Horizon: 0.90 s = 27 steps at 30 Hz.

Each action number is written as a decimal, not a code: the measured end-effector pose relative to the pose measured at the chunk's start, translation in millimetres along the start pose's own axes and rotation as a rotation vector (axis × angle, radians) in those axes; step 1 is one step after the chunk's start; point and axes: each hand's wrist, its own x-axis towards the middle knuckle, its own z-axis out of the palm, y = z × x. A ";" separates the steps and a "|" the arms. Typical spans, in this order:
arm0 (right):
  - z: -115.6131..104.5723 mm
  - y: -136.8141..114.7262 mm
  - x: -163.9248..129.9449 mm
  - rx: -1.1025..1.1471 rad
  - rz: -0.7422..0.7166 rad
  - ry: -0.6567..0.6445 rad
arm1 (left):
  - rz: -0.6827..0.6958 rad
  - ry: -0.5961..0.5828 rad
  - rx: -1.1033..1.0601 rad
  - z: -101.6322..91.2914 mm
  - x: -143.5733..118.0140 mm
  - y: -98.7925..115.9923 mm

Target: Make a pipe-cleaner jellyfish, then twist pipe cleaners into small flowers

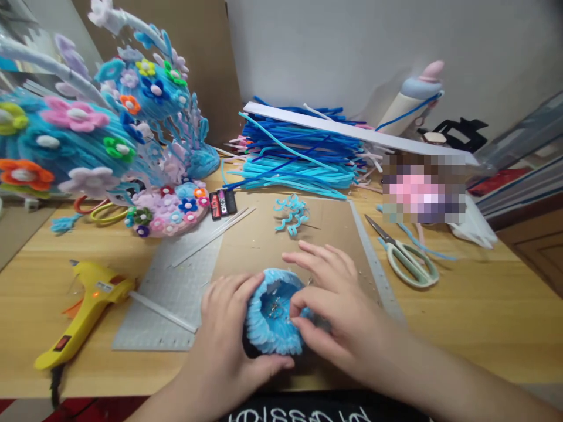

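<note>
A light blue fuzzy bowl-shaped piece (264,328) made of chenille stems lies on a brown cardboard sheet (264,234) near the table's front edge. My left hand (222,328) cups its left side and underside. My right hand (328,305) rests on its right rim, thumb and forefinger pinching at the rim, the other fingers spread. Inside the hollow I see shiny glue strands. A small curled light blue stem piece (290,214) lies farther back on the cardboard.
A yellow glue gun (88,305) lies at the left beside a grey cutting mat (176,287). Scissors (407,255) lie at the right. A pile of blue stems (299,152) sits behind. A flowered blue sculpture (101,129) fills the back left.
</note>
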 end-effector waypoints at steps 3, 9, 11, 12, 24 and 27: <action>12.5 -3.0 0.4 -0.085 0.075 -0.022 | 0.024 0.015 0.018 1.8 0.0 -1.5; 22.4 -4.3 4.8 -0.127 0.141 -0.049 | 0.046 0.016 0.042 3.1 0.7 -2.7; 20.6 -5.3 8.2 -0.140 0.129 -0.078 | 0.057 0.018 0.050 3.7 0.0 -3.1; 19.5 -5.9 10.0 -0.148 0.118 -0.093 | 0.064 0.021 0.054 3.9 -0.5 -3.2; 10.4 -5.5 23.6 -0.284 -0.169 -0.134 | 0.063 -0.009 0.053 2.0 -1.7 -2.3; 9.0 -3.6 25.4 -0.308 -0.239 -0.148 | 0.065 0.001 0.045 2.4 -2.0 -2.7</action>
